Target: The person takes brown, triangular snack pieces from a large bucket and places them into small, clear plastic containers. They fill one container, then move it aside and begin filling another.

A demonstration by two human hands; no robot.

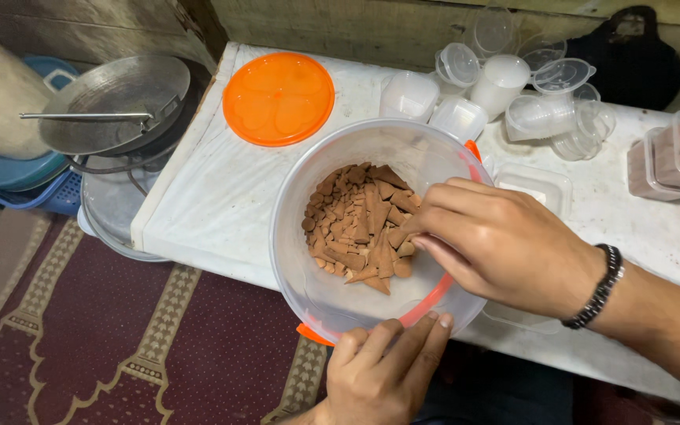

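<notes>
A right hand (505, 244) pinches brown cones (360, 228) inside a clear tub (308, 275) on the tabletop (222, 197); the left hand (387, 370) grips its rim. Small containers (545, 118) behind sit mostly unfilled.

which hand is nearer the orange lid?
Right. The right hand reaches into the clear bowl just below the orange lid; the left hand grips the bowl's near rim, farther away.
</notes>
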